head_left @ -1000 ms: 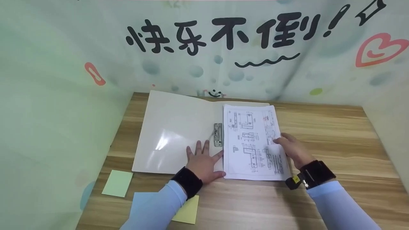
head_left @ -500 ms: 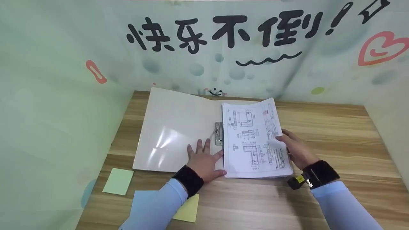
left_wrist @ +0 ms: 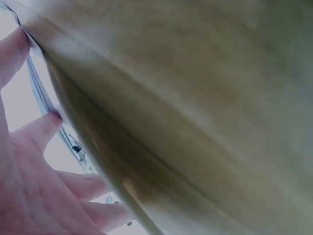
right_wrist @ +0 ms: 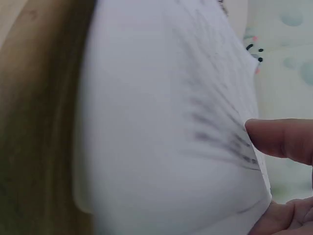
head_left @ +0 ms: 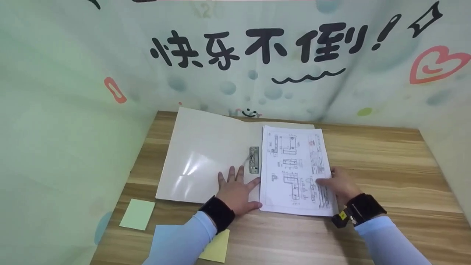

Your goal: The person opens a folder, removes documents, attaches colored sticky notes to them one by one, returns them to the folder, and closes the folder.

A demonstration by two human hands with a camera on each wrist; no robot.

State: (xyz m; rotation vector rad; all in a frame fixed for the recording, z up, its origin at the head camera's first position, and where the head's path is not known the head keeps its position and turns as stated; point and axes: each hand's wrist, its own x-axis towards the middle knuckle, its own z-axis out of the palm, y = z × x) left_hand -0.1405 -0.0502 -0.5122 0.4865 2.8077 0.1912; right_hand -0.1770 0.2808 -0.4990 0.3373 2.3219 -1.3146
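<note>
A stack of white papers (head_left: 294, 169), its top sheet printed with technical drawings, lies on the right half of an open pale folder (head_left: 198, 158). At the folder's inner fold sits a metal clip (head_left: 254, 160), just left of the stack. My left hand (head_left: 237, 193) rests spread on the folder's lower part, with forefinger and thumb touching the stack's left edge. My right hand (head_left: 342, 184) pinches the stack's right edge, thumb on top and fingers underneath. In the right wrist view the thumb (right_wrist: 279, 139) presses on the bent sheets (right_wrist: 146, 122).
On the wooden table (head_left: 386, 176) lie a green sticky note (head_left: 137, 214) at the left, a blue sheet (head_left: 163, 235) partly under the left sleeve, and a yellow note (head_left: 217, 246). A printed fabric backdrop (head_left: 257, 95) stands behind the table's back edge.
Half a second ago the stack's upper right corner was lifted; now it lies flatter. My right hand has slid a little down the right edge. The left hand stays in place on the folder.
</note>
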